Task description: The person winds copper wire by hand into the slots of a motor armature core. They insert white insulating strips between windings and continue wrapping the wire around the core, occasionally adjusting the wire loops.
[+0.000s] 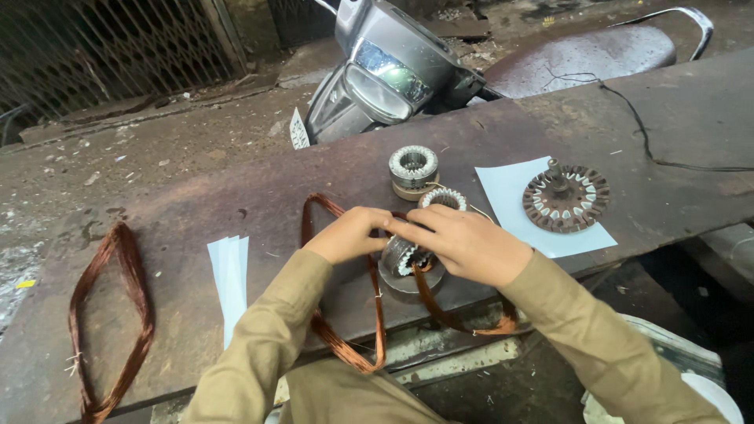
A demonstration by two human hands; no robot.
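Two hands meet over a metal stator core (pixel 402 255) at the near edge of the rusty surface (pixel 236 196): the left hand (pixel 345 234) and right hand (pixel 463 243) both pinch it with fingers pressed together. Two more stator cores (pixel 413 166) stand just beyond, one wound rotor (pixel 566 198) lies on a pale blue paper sheet (pixel 503 196) to the right, and one strip of white paper (pixel 229 275) lies to the left. Two copper wire coils show, one (pixel 110 314) far left and one (pixel 338 330) looping under the hands.

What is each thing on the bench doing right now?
left hand: on the stator core, fingers bent.
right hand: on the stator core, fingers spread.
stator core: tilted under both hands.
copper wire loop: hanging over the bench edge.
second wire loop: lying flat, untouched.
two stacked stators: upright, untouched.
wound stator: lying on white paper.
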